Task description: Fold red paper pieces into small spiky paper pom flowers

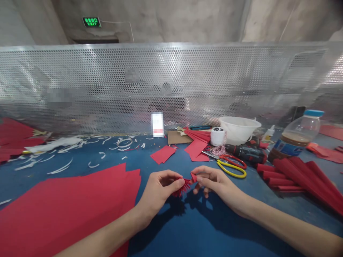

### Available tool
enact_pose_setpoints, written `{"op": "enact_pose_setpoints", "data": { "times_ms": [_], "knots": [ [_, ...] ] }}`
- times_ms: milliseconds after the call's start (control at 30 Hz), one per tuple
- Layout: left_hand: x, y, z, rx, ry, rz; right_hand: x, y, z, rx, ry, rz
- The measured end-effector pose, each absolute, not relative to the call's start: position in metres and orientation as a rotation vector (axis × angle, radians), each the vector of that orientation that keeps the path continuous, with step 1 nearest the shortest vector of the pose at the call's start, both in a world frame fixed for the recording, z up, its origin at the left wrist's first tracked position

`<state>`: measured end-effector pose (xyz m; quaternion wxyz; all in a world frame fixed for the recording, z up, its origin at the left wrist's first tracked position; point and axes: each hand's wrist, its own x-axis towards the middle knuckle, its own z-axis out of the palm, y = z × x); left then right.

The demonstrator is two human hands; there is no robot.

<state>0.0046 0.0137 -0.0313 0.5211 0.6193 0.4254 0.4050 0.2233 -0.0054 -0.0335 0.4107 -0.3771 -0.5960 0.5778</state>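
Observation:
Over the blue tabletop (160, 235), my left hand (157, 187) pinches a red fringed paper piece (182, 190) between thumb and fingers, its thin strips fanning out below. My right hand (219, 184) has thumb and forefinger closed on a small red paper piece (193, 177), the other fingers loosely curled. Whether the two red parts are joined, I cannot tell. Just beyond my hands lies a red paper cutout (163, 154). Scissors (232, 167) with yellow and red handles rest past my right hand. Large red paper sheets (80, 203) are stacked by my left forearm.
White paper scraps (61, 166) litter the back left. At the back right stand a string spool (217, 136), a white bowl (238, 130), a power drill (248, 153) and a bottle (297, 139). Pleated red paper (308, 178) lies right. A perforated metal panel (171, 78) closes off the back.

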Motion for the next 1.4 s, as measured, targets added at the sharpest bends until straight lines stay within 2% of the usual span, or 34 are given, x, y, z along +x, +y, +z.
{"op": "enact_pose_setpoints", "data": {
  "times_ms": [633, 1400],
  "knots": [
    [0.008, 0.005, -0.027, 1.485, 0.889, 0.949, 0.222, -0.004, -0.038, -0.955, -1.590, 1.350],
    [0.011, -0.018, -0.026, 1.944, 0.842, 1.263, 0.221, -0.008, -0.039, -0.793, -1.453, 1.623]
  ]
}}
